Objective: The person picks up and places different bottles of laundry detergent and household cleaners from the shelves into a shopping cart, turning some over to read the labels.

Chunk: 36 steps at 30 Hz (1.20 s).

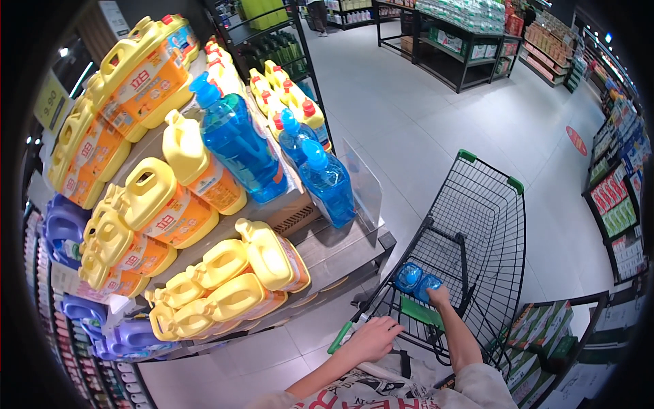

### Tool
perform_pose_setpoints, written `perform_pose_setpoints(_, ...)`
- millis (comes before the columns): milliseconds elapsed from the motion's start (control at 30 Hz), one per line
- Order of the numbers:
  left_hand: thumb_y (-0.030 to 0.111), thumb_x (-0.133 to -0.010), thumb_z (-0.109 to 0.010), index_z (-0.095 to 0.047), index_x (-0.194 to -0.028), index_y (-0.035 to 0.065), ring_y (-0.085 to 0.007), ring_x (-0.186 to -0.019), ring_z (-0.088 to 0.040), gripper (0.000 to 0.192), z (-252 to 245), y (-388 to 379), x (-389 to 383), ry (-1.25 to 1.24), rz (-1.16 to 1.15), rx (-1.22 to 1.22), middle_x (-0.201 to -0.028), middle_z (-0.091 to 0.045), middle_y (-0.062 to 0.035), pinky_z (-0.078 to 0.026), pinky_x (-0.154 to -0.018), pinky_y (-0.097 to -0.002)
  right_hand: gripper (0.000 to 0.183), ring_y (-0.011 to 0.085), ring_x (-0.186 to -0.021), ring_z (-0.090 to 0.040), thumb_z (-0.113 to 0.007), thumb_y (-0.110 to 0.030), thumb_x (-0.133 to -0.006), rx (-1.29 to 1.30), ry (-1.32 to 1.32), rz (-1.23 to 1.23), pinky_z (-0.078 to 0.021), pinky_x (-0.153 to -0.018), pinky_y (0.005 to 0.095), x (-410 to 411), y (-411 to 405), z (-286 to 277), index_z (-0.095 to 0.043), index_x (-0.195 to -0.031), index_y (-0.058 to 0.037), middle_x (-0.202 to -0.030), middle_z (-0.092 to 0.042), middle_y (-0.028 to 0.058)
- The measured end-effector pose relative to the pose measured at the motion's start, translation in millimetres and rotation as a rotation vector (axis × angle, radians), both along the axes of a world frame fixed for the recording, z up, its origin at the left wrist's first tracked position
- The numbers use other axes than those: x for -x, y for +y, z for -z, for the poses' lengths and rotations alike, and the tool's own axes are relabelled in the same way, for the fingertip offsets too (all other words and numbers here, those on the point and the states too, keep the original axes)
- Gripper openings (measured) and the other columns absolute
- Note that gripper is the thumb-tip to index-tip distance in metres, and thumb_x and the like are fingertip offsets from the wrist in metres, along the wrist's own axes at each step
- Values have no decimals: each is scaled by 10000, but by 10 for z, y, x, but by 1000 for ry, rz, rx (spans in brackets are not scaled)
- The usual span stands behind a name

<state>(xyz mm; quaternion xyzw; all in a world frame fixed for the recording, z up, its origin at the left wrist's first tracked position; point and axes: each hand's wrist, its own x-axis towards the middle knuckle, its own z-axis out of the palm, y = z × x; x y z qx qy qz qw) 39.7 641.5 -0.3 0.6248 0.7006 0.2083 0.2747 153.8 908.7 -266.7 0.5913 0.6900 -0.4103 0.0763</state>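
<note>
Before me stands a black wire shopping cart (480, 225) with green corner caps and a green handle. Two clear bottles of blue liquid stand side by side at its near end: one blue bottle (409, 277) at the left, the other (426, 287) at the right. My right hand (438, 295) grips the top of the right one. My left hand (375, 337) lies over the near rim by the green handle (340, 337), fingers loosely spread, holding nothing that I can see. More blue bottles (327, 184) stand on the wooden display's corner, left of the cart.
Yellow detergent jugs (173, 209) fill the wooden display (352, 250) at left, with purple jugs (130, 335) below. A clear plastic panel (361, 184) edges its corner. Boxed goods (541, 327) stand close at right. A black rack (276, 36) and a goods table (454, 46) are farther off.
</note>
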Motion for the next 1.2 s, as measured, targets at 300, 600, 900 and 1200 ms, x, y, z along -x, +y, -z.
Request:
perform_pose_setpoints(300,142,-761,-657,-527,-1212,56,-276,-1123,-510,477,129,1,12,30,42,-19,-1136,-556,-124,-400,-941,-388,579,387,-965,-640,-700,-324,-728,-41,72,-24,-517,-844,403,-135,63,-437,-569,-1135,67,-1045,-646,251)
perform_pose_setpoints(600,177,-766,-685,-537,-1195,72,-278,-1074,-529,466,112,33,24,48,47,-69,-1109,-563,-114,-418,-903,-389,274,113,-651,-616,-621,-65,-822,114,669,95,-484,-573,236,-819,-367,-1760,-606,-1063,67,-762,-657,75)
perform_pose_setpoints(900,198,-770,-686,-543,-1193,73,-273,-1109,-526,463,145,52,58,91,84,-56,-1136,-574,-109,-415,-921,-391,393,194,-754,-684,-708,-181,-787,-78,343,-498,-531,-703,312,-527,-865,-2126,-615,-1115,13,-846,-706,124)
perform_pose_setpoints(1200,186,-763,-693,-538,-1198,72,-270,-1103,-528,476,194,-36,88,134,105,-2,-1118,-571,-105,-417,-927,-389,419,164,-730,-659,-724,-192,-794,0,424,-526,-520,-694,290,-560,-1034,-2255,-598,-1134,17,-831,-695,109)
